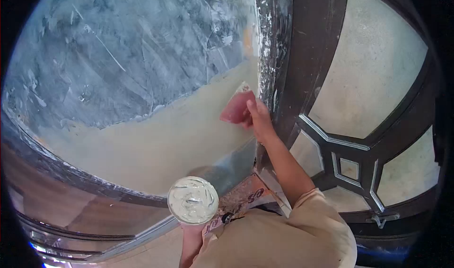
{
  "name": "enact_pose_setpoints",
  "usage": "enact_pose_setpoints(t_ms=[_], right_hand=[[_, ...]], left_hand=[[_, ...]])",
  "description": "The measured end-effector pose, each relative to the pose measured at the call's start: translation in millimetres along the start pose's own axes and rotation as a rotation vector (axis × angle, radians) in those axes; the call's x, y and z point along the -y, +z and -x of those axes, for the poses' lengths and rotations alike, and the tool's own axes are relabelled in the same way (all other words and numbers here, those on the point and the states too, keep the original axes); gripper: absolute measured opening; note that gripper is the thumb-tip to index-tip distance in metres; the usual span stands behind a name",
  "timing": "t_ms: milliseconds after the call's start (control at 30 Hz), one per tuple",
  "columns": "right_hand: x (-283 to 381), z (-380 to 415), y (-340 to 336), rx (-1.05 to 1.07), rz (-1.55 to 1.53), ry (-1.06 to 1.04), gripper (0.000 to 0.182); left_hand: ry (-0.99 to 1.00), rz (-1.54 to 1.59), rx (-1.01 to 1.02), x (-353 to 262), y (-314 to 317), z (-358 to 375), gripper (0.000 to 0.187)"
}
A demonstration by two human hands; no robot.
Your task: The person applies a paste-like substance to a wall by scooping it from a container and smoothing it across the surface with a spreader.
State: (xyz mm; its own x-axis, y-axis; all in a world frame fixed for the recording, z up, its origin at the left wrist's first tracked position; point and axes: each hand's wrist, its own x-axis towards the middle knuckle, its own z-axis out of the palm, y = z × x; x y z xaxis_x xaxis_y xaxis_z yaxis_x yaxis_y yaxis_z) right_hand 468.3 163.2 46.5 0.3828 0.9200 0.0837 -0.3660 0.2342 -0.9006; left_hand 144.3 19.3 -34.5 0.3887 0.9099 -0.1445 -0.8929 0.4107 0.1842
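A pink-red plastic putty spreader (236,108) is gripped in my right hand (258,116), close to the wall's right side. Pale putty marks the spreader's upper corner. My left hand (191,229) holds up a round tub of cream-coloured putty (193,199) from below; most of its fingers are hidden under the tub. Behind both hands is the wall (127,45), blue-grey and streaked in its upper part. Across its lower part runs a smooth cream coat (137,147) with an uneven upper edge.
A dark door frame flecked with white (267,45) borders the wall on the right. Beside it stands a dark panelled door (321,55) with pale panels and a handle (382,219). A printed sack or sheet (248,192) lies low, near my body.
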Motion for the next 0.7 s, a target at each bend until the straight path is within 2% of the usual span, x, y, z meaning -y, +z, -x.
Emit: enact_pose_setpoints(t_ms=[67,167,200,267,300,333,400,433,467,533,667,700], right_hand=[[15,-11,9,0.040,0.031,-0.110,0.028],[-5,-19,0,-0.050,0.072,-0.103,0.031],[-27,-19,-11,-0.065,0.099,-0.087,0.034],[-88,-13,-35,-0.228,0.186,0.009,0.036],[-121,-3,-50,-0.246,0.164,0.072,0.036],[-151,9,-66,-0.264,0.142,0.136,0.036],[-196,34,-96,-0.240,-0.023,0.464,0.033],[-198,45,-98,-0.239,-0.024,0.465,0.033],[-196,54,-100,-0.261,-0.031,0.526,0.033],[-182,58,-98,-0.281,-0.037,0.589,0.033],[-103,23,-66,-0.090,0.070,0.211,0.036],[-78,14,-54,-0.080,0.069,0.178,0.036]], left_hand=[[-0.007,0.008,0.028,5,8,0,0.068],[-0.031,0.070,0.005,9,15,-3,0.068],[0.018,-0.136,0.143,7,3,1,0.068],[-0.006,-0.092,0.154,6,-7,-1,0.066],[-0.028,-0.048,0.168,7,-8,-2,0.063],[0.003,-0.154,0.191,10,2,-2,0.063],[0.007,-0.157,0.185,13,6,-2,0.063],[0.010,-0.160,0.183,14,8,-2,0.062],[-0.033,0.110,0.083,17,13,-3,0.063],[-0.024,0.077,0.076,19,14,-6,0.063],[0.002,-0.057,0.040,24,13,-9,0.064],[0.008,-0.091,0.032,25,12,-10,0.064]])
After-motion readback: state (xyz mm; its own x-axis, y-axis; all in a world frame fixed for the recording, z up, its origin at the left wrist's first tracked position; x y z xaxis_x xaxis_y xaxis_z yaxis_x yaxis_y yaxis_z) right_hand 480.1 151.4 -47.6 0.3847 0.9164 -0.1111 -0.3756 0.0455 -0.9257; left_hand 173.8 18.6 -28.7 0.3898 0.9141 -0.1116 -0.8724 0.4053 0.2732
